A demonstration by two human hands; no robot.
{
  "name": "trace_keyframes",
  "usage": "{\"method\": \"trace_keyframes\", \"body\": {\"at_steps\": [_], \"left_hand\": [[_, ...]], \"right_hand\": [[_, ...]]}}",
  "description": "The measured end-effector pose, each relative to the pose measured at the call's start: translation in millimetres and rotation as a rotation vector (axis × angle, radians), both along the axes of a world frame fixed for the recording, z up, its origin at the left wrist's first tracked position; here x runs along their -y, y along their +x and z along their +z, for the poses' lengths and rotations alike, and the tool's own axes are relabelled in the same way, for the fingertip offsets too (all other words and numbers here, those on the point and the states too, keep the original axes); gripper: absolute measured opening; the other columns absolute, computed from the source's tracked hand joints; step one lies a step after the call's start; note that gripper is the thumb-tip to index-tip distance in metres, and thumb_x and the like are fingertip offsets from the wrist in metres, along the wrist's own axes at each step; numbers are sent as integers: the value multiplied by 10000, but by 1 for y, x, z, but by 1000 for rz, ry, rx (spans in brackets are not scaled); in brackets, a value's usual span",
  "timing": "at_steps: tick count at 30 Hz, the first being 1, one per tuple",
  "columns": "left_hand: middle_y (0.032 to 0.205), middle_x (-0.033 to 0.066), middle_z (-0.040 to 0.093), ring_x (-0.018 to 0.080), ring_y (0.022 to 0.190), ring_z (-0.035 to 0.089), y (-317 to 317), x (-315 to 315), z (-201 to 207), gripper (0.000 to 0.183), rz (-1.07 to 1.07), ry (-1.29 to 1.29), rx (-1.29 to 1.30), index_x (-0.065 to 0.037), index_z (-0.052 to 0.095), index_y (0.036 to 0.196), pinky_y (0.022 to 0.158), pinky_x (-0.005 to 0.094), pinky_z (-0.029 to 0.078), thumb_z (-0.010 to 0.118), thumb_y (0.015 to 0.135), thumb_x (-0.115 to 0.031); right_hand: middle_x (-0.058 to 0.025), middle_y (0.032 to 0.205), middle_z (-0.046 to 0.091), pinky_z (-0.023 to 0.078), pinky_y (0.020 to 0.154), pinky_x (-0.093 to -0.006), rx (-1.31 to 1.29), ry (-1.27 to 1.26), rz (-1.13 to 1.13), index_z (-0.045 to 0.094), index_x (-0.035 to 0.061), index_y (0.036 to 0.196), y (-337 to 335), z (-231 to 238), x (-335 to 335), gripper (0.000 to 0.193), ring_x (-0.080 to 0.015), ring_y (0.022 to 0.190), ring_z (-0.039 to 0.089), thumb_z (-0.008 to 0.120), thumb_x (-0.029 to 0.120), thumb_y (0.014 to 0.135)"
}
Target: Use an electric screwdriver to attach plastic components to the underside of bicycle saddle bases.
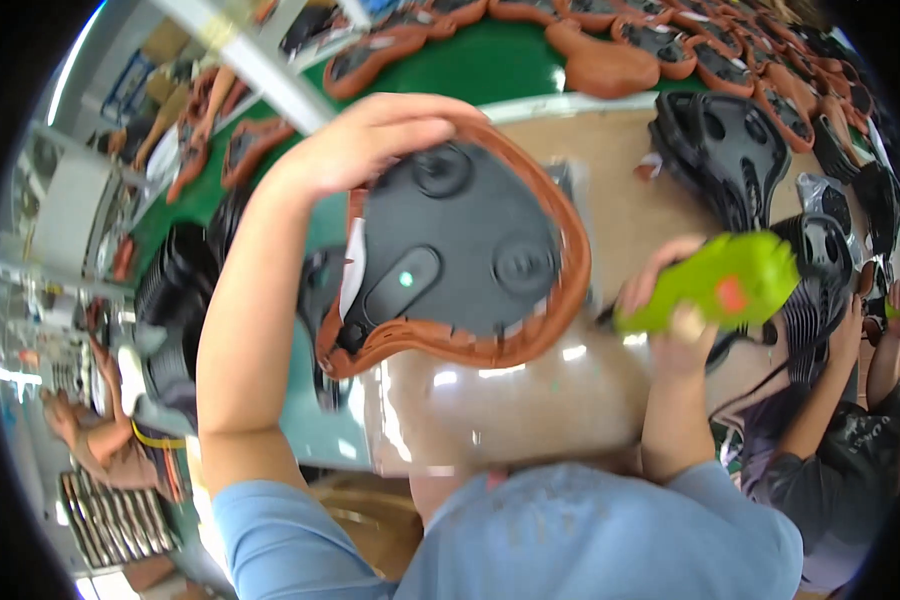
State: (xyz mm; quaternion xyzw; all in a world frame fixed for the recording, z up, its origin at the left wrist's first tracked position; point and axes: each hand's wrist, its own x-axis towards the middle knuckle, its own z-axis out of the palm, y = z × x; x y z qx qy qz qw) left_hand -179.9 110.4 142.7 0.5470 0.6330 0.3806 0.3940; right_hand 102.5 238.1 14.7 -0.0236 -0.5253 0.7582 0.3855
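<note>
Over the table, a bicycle saddle (pixel 470 230) is held underside up, its dark grey base framed by a brown cover folded over the edge. My left hand (pixel 385 145) grips its far left rim, fingers closed over the brown cover. A white strip lies along the saddle's left side. To the right, my right hand (pixel 675 305) is wrapped round a lime-green handheld power tool (pixel 745 280) with an orange patch, slightly blurred. The tool's thin dark tip points left, close to the saddle's right edge; whether it touches cannot be made out.
Black saddle bases (pixel 725 150) are stacked on the right of the table (pixel 615 165). Many brown saddles (pixel 605 65) lie on a green conveyor belt (pixel 470 65) at the back. Black parts (pixel 175 290) stand at the left. Co-workers are at both sides; one person's arm (pixel 820 365) is near on the right.
</note>
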Motion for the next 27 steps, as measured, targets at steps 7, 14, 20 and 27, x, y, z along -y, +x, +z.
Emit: {"method": "trace_keyframes", "body": {"at_steps": [7,14,20,27], "left_hand": [[1060,139,628,250,993,583,106,40,-101,316,-199,-95,-252,-39,600,1101,877,325,426,544,862,-237],[989,56,645,171,867,582,93,112,-121,312,330,-13,101,-30,625,1066,827,289,445,486,903,-256],[818,126,660,160,724,602,107,157,-153,339,452,-77,-252,8,642,968,677,297,465,503,897,-292],[852,224,618,371,793,581,140,150,-139,352,400,-183,-213,-2,614,977,738,375,442,436,928,-302]], "right_hand": [[-81,762,495,393,685,-375,-303,27,38,435,8,1093,36,25,-10,526,-212,668,487,495,458,826],[-47,769,484,369,682,-353,-437,113,266,417,27,1154,64,51,18,620,-183,669,469,449,547,820],[-62,750,492,402,638,-369,-408,37,391,409,3,1137,36,39,54,634,-196,632,499,500,530,796],[-123,725,536,483,587,-363,-313,147,402,396,-55,1088,25,29,68,641,-234,616,552,644,438,760]]}}
